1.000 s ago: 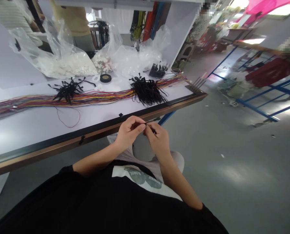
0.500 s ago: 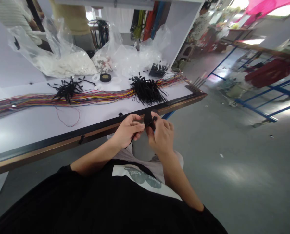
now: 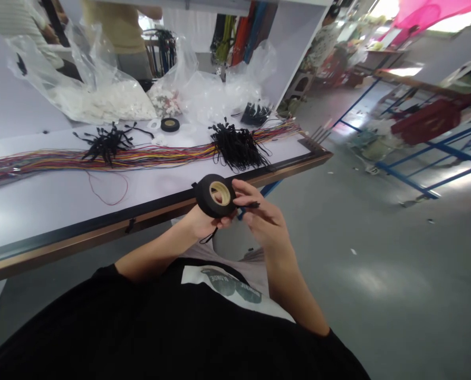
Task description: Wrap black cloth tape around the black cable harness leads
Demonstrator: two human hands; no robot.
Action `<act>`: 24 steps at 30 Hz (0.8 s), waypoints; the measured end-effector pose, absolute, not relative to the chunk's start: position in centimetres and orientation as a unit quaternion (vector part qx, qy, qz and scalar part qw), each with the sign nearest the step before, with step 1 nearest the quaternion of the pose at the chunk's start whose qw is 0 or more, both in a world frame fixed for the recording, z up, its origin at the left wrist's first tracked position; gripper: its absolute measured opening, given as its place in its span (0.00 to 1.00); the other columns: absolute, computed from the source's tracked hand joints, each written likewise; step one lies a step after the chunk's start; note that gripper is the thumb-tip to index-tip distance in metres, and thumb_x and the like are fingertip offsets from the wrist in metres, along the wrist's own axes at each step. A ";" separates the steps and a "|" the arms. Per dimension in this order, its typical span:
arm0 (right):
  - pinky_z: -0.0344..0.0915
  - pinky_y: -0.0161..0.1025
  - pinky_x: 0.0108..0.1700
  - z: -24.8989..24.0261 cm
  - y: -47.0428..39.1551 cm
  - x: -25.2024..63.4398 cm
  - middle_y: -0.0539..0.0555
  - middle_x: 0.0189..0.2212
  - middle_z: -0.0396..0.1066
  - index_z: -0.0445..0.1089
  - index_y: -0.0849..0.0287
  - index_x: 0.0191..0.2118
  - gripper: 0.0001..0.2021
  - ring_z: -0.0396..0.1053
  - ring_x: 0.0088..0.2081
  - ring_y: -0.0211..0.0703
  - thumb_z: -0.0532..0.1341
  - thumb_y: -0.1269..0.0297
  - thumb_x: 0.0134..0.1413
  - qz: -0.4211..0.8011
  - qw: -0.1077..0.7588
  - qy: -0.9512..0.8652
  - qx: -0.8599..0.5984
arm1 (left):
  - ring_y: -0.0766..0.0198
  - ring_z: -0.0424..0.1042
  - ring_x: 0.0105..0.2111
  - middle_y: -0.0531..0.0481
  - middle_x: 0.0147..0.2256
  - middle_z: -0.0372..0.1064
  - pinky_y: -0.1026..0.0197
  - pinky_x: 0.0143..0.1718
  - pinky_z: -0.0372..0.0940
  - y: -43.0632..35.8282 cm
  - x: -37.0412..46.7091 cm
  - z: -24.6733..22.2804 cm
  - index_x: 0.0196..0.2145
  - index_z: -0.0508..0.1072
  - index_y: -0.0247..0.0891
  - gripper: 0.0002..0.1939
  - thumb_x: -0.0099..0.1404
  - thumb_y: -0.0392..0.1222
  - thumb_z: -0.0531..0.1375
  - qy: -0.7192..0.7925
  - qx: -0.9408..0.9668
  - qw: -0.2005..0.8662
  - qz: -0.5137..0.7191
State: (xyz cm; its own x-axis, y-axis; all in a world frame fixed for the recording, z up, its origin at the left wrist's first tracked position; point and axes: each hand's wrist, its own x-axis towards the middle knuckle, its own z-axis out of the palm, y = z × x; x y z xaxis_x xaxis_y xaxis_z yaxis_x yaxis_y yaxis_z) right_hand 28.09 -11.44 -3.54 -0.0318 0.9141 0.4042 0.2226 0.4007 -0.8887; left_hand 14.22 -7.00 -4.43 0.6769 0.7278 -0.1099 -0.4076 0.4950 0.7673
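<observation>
A roll of black tape (image 3: 208, 197) with a pale core is turned toward the camera, just past the table's front edge. Behind it, my left hand (image 3: 203, 221) is closed on the roll, its fingers partly hidden. My right hand (image 3: 265, 214) sits at the roll's right side, fingers bent around a small black cable piece (image 3: 253, 205). A thin black loop (image 3: 209, 237) hangs below my left hand. On the table lie a long bundle of coloured wires (image 3: 160, 157), a pile of black cables (image 3: 237, 145) and a smaller pile (image 3: 107, 143).
Clear plastic bags with white parts (image 3: 112, 100) stand along the table's back, near a second tape roll (image 3: 170, 124). A brown-and-black table edge (image 3: 112, 229) runs before my body. People are behind the opening. A blue-framed table (image 3: 436, 142) stands right.
The tape roll has moved left from between my hands and now shows its pale core, in front of my left hand. My right hand's fingers have spread slightly.
</observation>
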 end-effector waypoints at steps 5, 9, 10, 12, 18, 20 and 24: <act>0.66 0.43 0.41 -3.6 -11.3 27.6 0.50 0.29 0.71 0.72 0.53 0.29 0.07 0.69 0.35 0.42 0.61 0.57 0.49 0.275 0.591 -0.563 -0.508 | 0.72 0.61 0.21 0.51 0.23 0.65 0.66 0.21 0.57 -6.4 13.3 -4.2 0.23 0.69 0.35 0.08 0.52 0.43 0.60 0.233 0.461 0.752 0.409; 0.64 0.40 0.38 -3.1 -11.4 27.8 0.48 0.27 0.71 0.74 0.53 0.28 0.03 0.68 0.33 0.40 0.64 0.62 0.45 0.197 0.553 -0.606 -0.537 | 0.73 0.59 0.21 0.54 0.23 0.64 0.67 0.22 0.54 -5.9 12.6 -3.9 0.24 0.70 0.34 0.07 0.51 0.41 0.61 0.225 0.610 0.644 0.403; 0.64 0.40 0.38 -3.0 -11.4 27.8 0.48 0.27 0.71 0.75 0.53 0.27 0.02 0.68 0.33 0.40 0.64 0.63 0.45 0.176 0.551 -0.612 -0.539 | 0.73 0.59 0.22 0.54 0.23 0.64 0.68 0.23 0.55 -5.8 12.6 -3.8 0.25 0.70 0.34 0.05 0.51 0.39 0.61 0.250 0.646 0.599 0.402; 0.64 0.40 0.38 -2.8 -11.5 27.7 0.48 0.26 0.71 0.75 0.53 0.27 0.02 0.68 0.32 0.40 0.64 0.63 0.45 0.158 0.545 -0.617 -0.545 | 0.72 0.61 0.24 0.56 0.23 0.64 0.68 0.26 0.57 -5.9 12.7 -3.8 0.25 0.69 0.35 0.02 0.51 0.35 0.60 0.294 0.706 0.510 0.395; 0.64 0.38 0.33 -3.1 -11.9 26.8 0.48 0.24 0.73 0.74 0.55 0.27 0.06 0.69 0.28 0.39 0.62 0.60 0.47 0.195 0.532 -0.567 -0.598 | 0.71 0.64 0.25 0.55 0.23 0.66 0.68 0.28 0.59 -6.2 12.7 -4.0 0.24 0.68 0.36 0.03 0.54 0.32 0.56 0.321 0.781 0.352 0.403; 0.63 0.37 0.30 -3.2 -12.0 26.5 0.48 0.24 0.72 0.72 0.56 0.29 0.08 0.67 0.24 0.37 0.60 0.59 0.49 0.211 0.523 -0.547 -0.618 | 0.71 0.64 0.25 0.55 0.23 0.66 0.68 0.28 0.59 -6.3 12.7 -4.0 0.23 0.67 0.36 0.05 0.54 0.31 0.56 0.329 0.788 0.316 0.413; 0.64 0.37 0.31 -3.3 -11.9 26.1 0.48 0.25 0.73 0.69 0.56 0.29 0.06 0.68 0.25 0.38 0.61 0.59 0.48 0.164 0.506 -0.560 -0.635 | 0.70 0.65 0.26 0.54 0.22 0.65 0.67 0.30 0.60 -6.9 13.1 -4.1 0.21 0.66 0.36 0.06 0.54 0.31 0.56 0.343 0.763 0.324 0.442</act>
State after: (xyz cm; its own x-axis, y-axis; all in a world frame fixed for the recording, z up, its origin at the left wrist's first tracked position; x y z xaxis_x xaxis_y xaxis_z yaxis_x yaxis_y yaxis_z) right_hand 26.08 -11.86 -3.32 0.3180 0.8778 0.3583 0.5452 0.1399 -0.8266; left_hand 13.05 -6.87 -4.05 0.3740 0.8097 0.4522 0.2371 -0.5549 0.7974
